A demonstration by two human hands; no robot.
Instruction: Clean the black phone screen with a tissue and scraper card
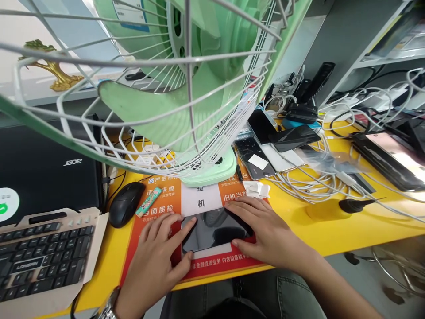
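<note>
A black smartphone (212, 232) lies screen up, sideways, on an orange and red printed mat (139, 241). Its left end is gripped by my left hand (159, 252), with the index finger over the upper corner and the thumb at the lower edge. My right hand (264, 226) grips the other end, fingers along the far edge and thumb near the front corner. The dark screen shows reflections only. A crumpled white tissue (257, 189) is just beyond my right fingers.
A green fan (212, 173) looms over the mat. Left are a black mouse (126, 204), a green sachet (148, 201), a keyboard (46, 252) and a laptop (43, 164). Right are several phones (254, 155), tangled cables (299, 186) and a yellow bottle (327, 209) on its side.
</note>
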